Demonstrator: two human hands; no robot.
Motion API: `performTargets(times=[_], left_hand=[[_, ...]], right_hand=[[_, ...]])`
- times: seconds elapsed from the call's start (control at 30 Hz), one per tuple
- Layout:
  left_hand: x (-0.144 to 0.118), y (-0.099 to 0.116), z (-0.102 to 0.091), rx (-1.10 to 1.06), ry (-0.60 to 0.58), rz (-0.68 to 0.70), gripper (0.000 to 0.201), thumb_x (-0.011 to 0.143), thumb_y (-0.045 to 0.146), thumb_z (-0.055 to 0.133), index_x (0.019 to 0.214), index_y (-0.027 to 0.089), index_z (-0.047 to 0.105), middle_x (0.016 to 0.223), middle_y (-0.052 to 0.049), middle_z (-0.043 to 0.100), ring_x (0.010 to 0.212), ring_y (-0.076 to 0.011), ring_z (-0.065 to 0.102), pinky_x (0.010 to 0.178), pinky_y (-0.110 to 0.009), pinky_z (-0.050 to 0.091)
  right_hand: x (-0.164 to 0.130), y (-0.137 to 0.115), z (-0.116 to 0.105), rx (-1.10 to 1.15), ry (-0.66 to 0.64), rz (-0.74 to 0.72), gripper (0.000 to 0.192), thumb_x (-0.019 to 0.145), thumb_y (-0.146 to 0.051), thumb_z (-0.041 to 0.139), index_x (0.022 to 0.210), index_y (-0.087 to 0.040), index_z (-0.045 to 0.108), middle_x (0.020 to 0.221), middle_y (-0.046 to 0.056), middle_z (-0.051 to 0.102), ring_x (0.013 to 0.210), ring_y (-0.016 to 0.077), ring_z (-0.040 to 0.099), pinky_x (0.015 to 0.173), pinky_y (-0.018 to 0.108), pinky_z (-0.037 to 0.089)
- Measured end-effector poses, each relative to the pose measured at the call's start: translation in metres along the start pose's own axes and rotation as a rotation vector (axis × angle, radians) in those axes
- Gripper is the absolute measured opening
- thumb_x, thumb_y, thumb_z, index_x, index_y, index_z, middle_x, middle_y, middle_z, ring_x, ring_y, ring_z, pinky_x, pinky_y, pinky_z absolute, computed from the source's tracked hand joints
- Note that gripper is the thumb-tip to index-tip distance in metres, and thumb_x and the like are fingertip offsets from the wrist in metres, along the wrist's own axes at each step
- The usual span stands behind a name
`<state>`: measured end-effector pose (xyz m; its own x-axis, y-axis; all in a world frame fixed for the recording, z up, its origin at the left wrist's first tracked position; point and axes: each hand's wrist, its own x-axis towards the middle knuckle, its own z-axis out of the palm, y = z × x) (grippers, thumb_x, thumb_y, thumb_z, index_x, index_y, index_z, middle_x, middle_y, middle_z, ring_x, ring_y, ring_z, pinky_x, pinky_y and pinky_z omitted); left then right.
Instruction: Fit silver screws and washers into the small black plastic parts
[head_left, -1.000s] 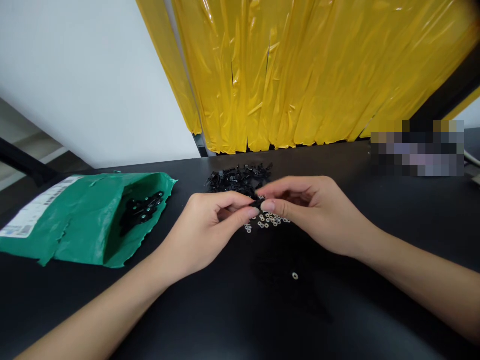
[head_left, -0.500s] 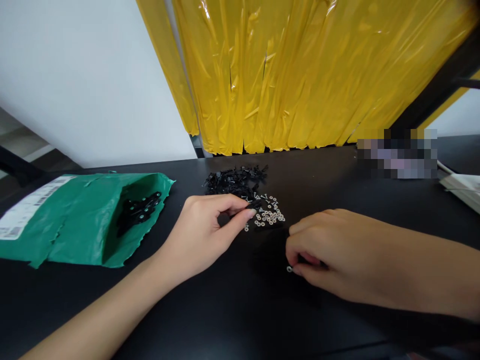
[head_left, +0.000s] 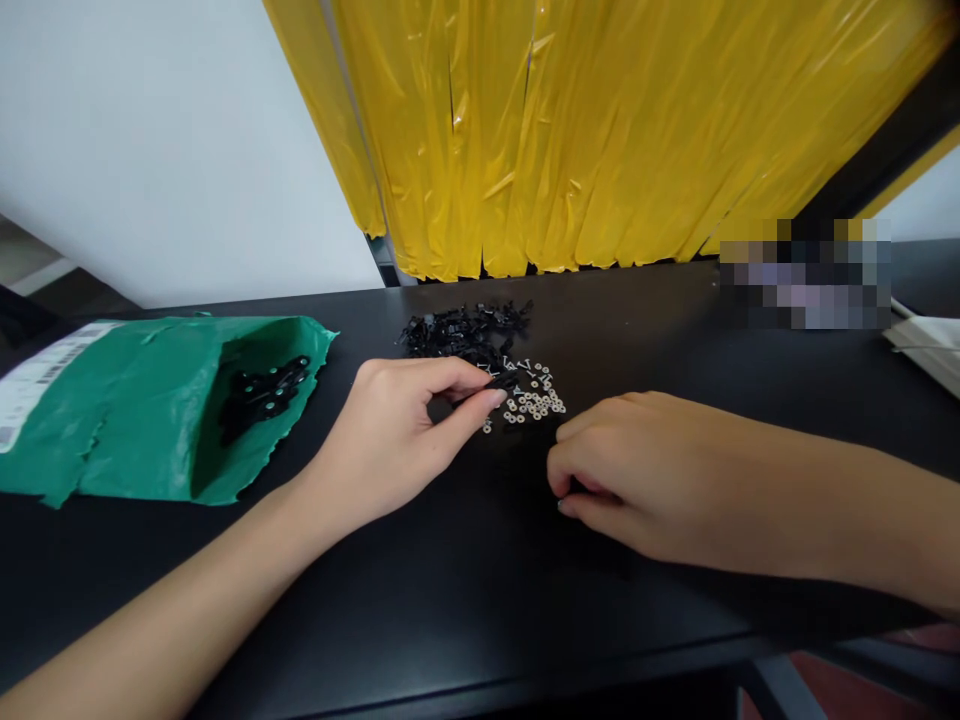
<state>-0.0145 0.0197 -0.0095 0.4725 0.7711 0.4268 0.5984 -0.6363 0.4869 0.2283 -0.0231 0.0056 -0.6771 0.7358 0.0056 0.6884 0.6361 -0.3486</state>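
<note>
Washers: pile of small silver washers point(head_left: 534, 404) lies loose on the black table point(head_left: 450, 600), the landmark for what follows; spread flat, so single pieces can be picked off.
Black parts: heap of small black parts point(head_left: 463, 332) just behind the washers, touching their far edge.
Left hand: left hand point(head_left: 397, 440) just left of the washers, thumb and forefinger pinched shut on a small black piece point(head_left: 480, 395) at the pile's edge.
Right hand: right hand point(head_left: 637, 480) in front and right of the washers, fingers curled down to the table, tips closed together; whether they hold anything cannot be told.
Green bag: torn green mailer bag point(head_left: 142, 420) well left of the washers, mouth open, black plates point(head_left: 262, 392) inside.
Writing: white shipping label point(head_left: 34, 385) on the bag, print too small to read.
Backdrop: yellow plastic sheet point(head_left: 600, 130) hangs behind the washers.
</note>
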Motion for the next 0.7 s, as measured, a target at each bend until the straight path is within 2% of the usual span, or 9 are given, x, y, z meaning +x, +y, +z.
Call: performTargets(times=[0.13,0.27,0.4,0.47,0.6,0.7], left_hand=[[0.000,0.001,0.000,0.002,0.000,0.005,0.015,0.093,0.029,0.072,0.088,0.017,0.078,0.085,0.002,0.081,0.070,-0.0106,0.072,0.060,-0.019,0.048],[0.001,0.002,0.000,-0.013,-0.002,-0.010,0.015,0.092,0.030,0.072,0.086,0.017,0.078,0.086,0.001,0.081,0.073,-0.0117,0.072,0.061,-0.019,0.048],[0.001,0.003,0.000,-0.070,-0.021,-0.075,0.015,0.092,0.030,0.073,0.084,0.018,0.078,0.081,0.002,0.080,0.070,-0.0118,0.070,0.063,-0.020,0.049],[0.001,0.004,-0.001,-0.148,-0.045,-0.149,0.017,0.091,0.031,0.073,0.082,0.018,0.078,0.077,0.003,0.078,0.066,-0.0112,0.068,0.061,-0.020,0.049],[0.002,0.006,-0.002,-0.340,-0.088,-0.277,0.020,0.091,0.033,0.073,0.077,0.019,0.076,0.069,0.005,0.076,0.061,-0.0089,0.065,0.058,-0.016,0.049],[0.004,0.006,-0.003,-0.431,-0.089,-0.320,0.019,0.091,0.031,0.073,0.076,0.021,0.077,0.071,0.005,0.077,0.066,-0.0082,0.069,0.064,-0.014,0.052]], right_hand=[[0.005,-0.003,-0.002,-0.054,-0.102,-0.001,0.015,0.086,-0.015,0.061,0.077,-0.025,0.069,0.073,-0.002,0.069,0.065,0.0163,0.064,0.060,0.032,0.039],[0.008,-0.001,-0.003,-0.017,-0.102,-0.001,0.018,0.082,-0.012,0.060,0.070,-0.024,0.067,0.068,-0.003,0.067,0.059,0.0141,0.060,0.056,0.030,0.037],[0.014,0.006,-0.016,0.139,-0.063,-0.048,0.016,0.082,-0.010,0.066,0.072,-0.023,0.068,0.061,-0.007,0.062,0.052,0.0086,0.052,0.050,0.025,0.036],[0.022,0.010,-0.024,0.232,0.028,-0.062,0.013,0.086,-0.014,0.068,0.079,-0.024,0.072,0.060,-0.008,0.060,0.050,0.0070,0.049,0.048,0.022,0.036],[0.045,0.012,-0.025,0.447,0.419,-0.048,0.009,0.092,-0.020,0.069,0.086,-0.019,0.075,0.066,-0.005,0.062,0.057,0.0080,0.053,0.051,0.022,0.040],[0.056,0.013,-0.016,0.554,0.537,-0.101,0.006,0.091,-0.018,0.071,0.086,-0.015,0.074,0.075,-0.002,0.065,0.063,0.0085,0.056,0.055,0.022,0.045]])
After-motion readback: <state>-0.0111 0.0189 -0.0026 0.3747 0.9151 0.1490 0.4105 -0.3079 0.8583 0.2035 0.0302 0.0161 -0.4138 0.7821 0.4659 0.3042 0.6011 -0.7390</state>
